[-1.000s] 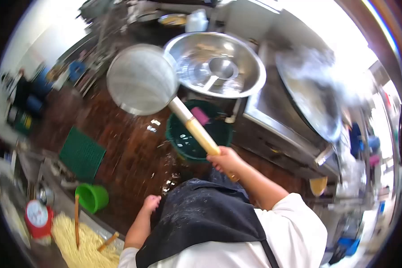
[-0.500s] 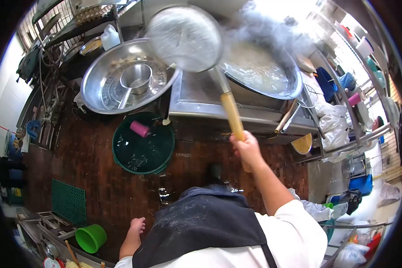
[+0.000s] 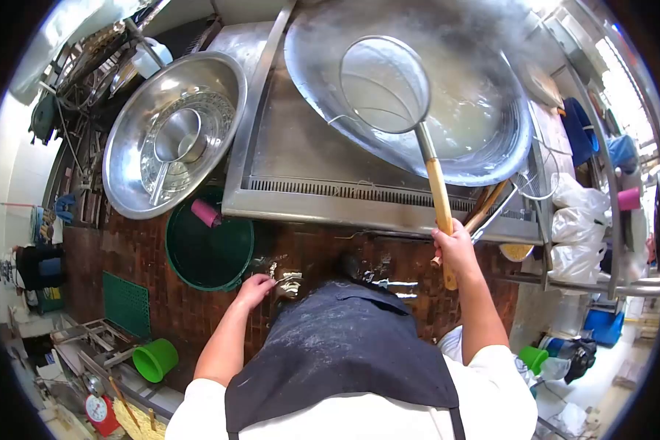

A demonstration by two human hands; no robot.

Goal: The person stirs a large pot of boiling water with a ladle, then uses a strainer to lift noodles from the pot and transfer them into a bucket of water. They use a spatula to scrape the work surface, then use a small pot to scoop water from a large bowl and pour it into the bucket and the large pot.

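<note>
My right hand (image 3: 455, 246) grips the wooden handle of a large round wire skimmer (image 3: 385, 84). The skimmer's mesh head hovers over a big steaming wok (image 3: 491, 158) of cloudy liquid set in a steel stove top (image 3: 308, 154). My left hand (image 3: 255, 288) hangs low beside my dark apron (image 3: 345, 352), fingers loosely curled, holding nothing that I can make out. I stand directly before the stove on a wet brown brick floor.
A large steel basin (image 3: 125, 183) with a ladle sits left of the stove. Below it a dark green tub (image 3: 209, 253) holds a pink cup. A small green bucket (image 3: 154, 359), a red scale (image 3: 103, 412) and noodles lie lower left. White bags (image 3: 576, 227) hang right.
I have turned right from the basin to the stove. The skimmer swung from over the floor to above the steaming wok. My left hand came up toward my apron.
</note>
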